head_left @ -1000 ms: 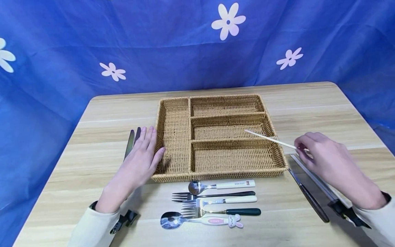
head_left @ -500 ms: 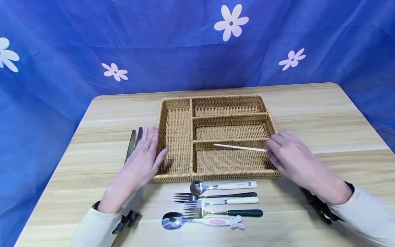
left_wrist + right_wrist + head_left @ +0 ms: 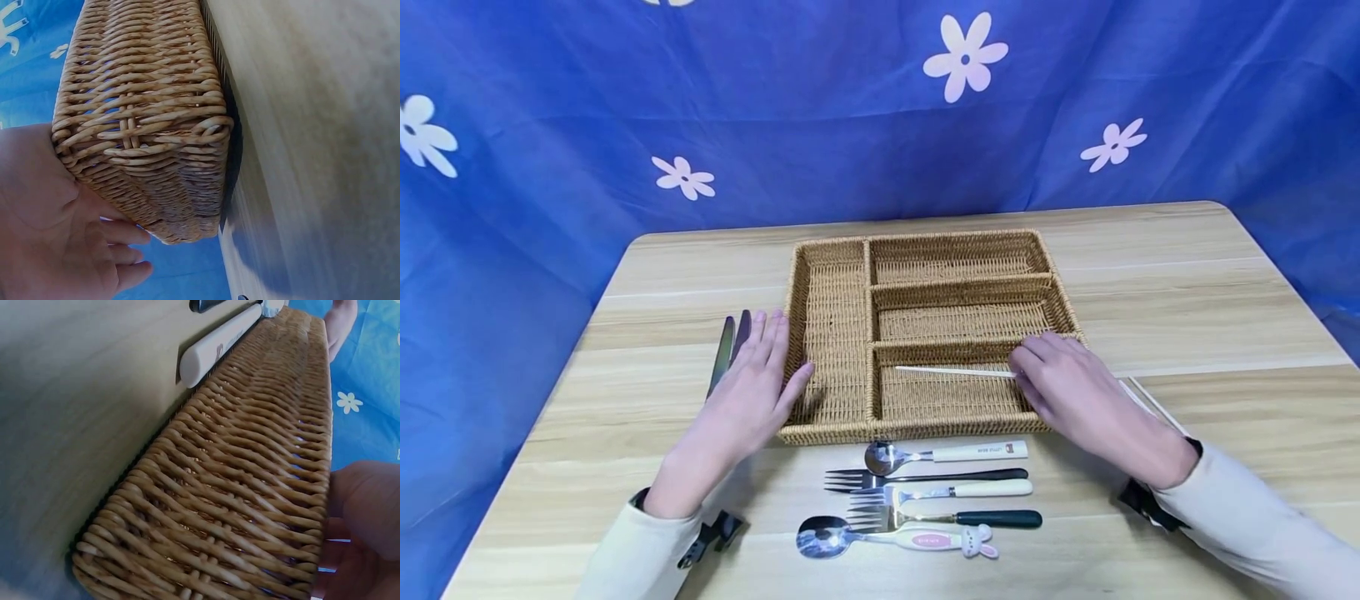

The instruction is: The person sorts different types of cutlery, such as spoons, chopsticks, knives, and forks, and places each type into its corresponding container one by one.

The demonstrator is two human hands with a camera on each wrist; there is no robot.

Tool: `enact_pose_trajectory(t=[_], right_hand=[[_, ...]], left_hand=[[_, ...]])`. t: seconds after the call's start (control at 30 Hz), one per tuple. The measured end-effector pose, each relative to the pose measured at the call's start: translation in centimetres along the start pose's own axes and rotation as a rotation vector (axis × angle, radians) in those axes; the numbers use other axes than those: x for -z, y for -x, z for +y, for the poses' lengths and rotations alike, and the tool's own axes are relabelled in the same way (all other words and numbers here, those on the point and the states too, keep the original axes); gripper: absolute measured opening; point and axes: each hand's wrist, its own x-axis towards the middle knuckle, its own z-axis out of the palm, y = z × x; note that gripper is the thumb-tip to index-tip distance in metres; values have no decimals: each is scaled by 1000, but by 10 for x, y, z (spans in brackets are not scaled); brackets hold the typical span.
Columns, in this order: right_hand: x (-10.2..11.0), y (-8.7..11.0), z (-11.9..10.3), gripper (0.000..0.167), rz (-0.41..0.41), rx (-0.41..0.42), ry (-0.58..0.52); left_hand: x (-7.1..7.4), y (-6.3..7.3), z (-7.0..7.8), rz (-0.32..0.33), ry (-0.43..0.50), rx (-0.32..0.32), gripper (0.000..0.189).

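Note:
My right hand (image 3: pixel 1071 392) pinches a thin white chopstick (image 3: pixel 955 372), which points left inside the front right compartment of a wicker cutlery tray (image 3: pixel 827 433). In the right wrist view, the curled fingers of that hand sit just past the tray's woven front wall (image 3: pixel 237 475). My left hand (image 3: pixel 748 375) lies against the tray's left rim with fingers straight and thumb spread over the long left compartment. The left wrist view has the palm (image 3: pixel 44 225) beside the tray's corner, holding nothing.
Before the tray lie a white-handled spoon (image 3: pixel 977 452), several forks (image 3: pixel 996 488) and a rabbit-handled spoon (image 3: pixel 925 540). Knife blades (image 3: pixel 722 354) show left of my left hand. More thin sticks (image 3: pixel 1157 406) lie beneath my right forearm. A blue flowered cloth (image 3: pixel 850 125) hangs behind the table.
My right hand has moved left from beside the tray, bringing the chopstick over and down into the front right compartment. The left hand stays at the left rim.

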Motion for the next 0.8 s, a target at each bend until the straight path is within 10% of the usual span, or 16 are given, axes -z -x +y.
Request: enact_pose_trajectory(t=[0.8], right_hand=[[-15, -21, 2, 19, -50, 20, 151]], left_hand=[[-2, -1, -2, -12, 4, 10, 75]])
